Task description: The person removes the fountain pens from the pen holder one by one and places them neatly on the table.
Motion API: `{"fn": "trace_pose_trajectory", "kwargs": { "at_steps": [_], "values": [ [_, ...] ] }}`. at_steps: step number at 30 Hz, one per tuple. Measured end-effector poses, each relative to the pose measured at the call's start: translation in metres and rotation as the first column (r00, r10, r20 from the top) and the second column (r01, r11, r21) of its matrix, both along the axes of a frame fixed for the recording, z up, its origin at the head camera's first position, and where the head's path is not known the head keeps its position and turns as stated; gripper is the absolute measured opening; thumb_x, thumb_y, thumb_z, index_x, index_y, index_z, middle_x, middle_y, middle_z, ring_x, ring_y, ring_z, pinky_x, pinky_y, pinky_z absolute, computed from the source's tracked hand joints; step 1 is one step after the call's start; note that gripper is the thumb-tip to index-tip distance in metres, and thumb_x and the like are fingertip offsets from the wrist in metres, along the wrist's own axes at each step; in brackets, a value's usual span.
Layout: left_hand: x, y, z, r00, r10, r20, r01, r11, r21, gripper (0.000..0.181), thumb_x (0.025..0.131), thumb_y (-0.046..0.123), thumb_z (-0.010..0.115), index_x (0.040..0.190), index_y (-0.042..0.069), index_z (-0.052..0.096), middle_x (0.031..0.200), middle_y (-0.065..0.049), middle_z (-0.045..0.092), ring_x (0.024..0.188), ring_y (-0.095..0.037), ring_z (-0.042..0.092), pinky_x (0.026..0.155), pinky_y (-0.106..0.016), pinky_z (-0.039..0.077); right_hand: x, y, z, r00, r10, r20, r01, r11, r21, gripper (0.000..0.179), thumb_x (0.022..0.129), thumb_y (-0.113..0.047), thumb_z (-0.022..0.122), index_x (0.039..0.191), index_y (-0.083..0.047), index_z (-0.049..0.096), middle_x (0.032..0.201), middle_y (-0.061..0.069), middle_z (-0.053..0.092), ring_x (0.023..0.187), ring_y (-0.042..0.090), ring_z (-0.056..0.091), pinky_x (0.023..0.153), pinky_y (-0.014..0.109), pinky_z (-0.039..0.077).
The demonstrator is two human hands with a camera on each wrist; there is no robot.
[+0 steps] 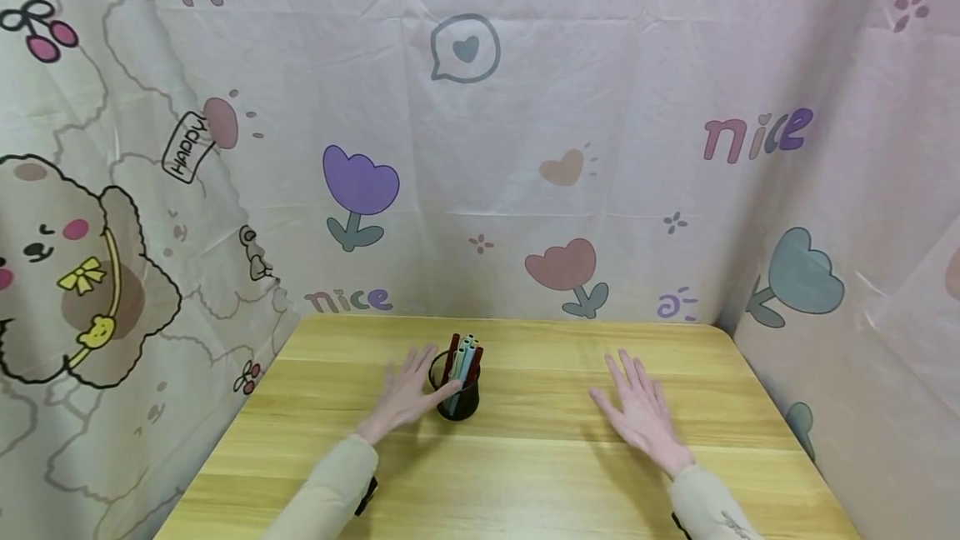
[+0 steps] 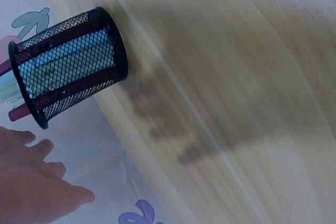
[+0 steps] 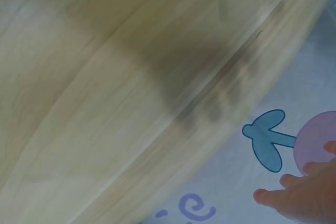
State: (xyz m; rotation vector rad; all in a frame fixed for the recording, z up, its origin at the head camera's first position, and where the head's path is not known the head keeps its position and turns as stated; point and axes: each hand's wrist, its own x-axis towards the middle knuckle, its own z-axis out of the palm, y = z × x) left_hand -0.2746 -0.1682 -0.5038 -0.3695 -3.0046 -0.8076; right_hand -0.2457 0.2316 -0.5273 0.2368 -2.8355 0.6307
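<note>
In the head view, a black mesh cup [image 1: 461, 409] is standing upright on the wooden table [image 1: 540, 473], slightly left of centre, and a bunch of dark red and pale pens [image 1: 470, 353] is poking out of it. The left hand [image 1: 408, 394] is hovering just beside it, fingers spreading loose, grasping nothing; its thumb is crossing in front, partly hiding the cup. The right hand [image 1: 642, 417] is hovering well apart, also released, fingers fanning out. A printed cloth [image 1: 510, 123] is hanging right behind the table.

Over at the left wrist, the cup is lying sideways across the tilted view, its pens running close by the fingertips, a hand-shaped shadow darkening the wood.

At the right wrist, bare fingers are showing against the cloth's flower print, holding nothing.
</note>
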Motion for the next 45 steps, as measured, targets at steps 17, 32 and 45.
{"fn": "trace_pose_trajectory", "kwargs": {
  "at_steps": [17,32,45],
  "values": [
    [-0.007,0.007,-0.012,0.996,-0.051,0.067,0.030,0.960,0.280,0.098,0.087,0.049,0.075,0.159,0.008,0.025,0.162,-0.022,0.029,0.144,-0.048,0.037,0.112,-0.069,0.037,0.003,-0.006,-0.006,1.000,0.019,-0.009,-0.019,1.000,0.002,0.071,0.103,-0.051,0.045,0.157,-0.007,0.030,0.167,0.021,0.017,0.149,0.050,0.022,0.116,0.075,0.021],
    [0.005,-0.001,-0.019,0.990,-0.124,0.067,0.087,0.911,0.402,0.095,0.075,0.044,0.087,0.152,0.012,0.041,0.156,-0.017,0.042,0.140,-0.043,0.044,0.109,-0.068,0.041,0.005,-0.021,-0.009,0.971,0.158,-0.182,-0.190,0.966,-0.176,0.052,0.094,-0.027,0.069,0.139,-0.004,0.055,0.140,0.019,0.057,0.129,0.041,0.053,0.104,0.067,0.045],
    [0.013,-0.004,-0.019,0.971,-0.223,0.085,0.175,0.907,0.382,0.094,0.070,0.042,0.090,0.147,0.013,0.045,0.152,-0.025,0.044,0.134,-0.049,0.046,0.103,-0.072,0.043,0.000,-0.062,-0.005,0.905,0.407,-0.125,-0.407,0.738,-0.538,0.030,0.092,-0.015,0.072,0.118,-0.001,0.064,0.097,0.016,0.069,0.087,0.005,0.063,0.082,0.030,0.061]
  ]
}}
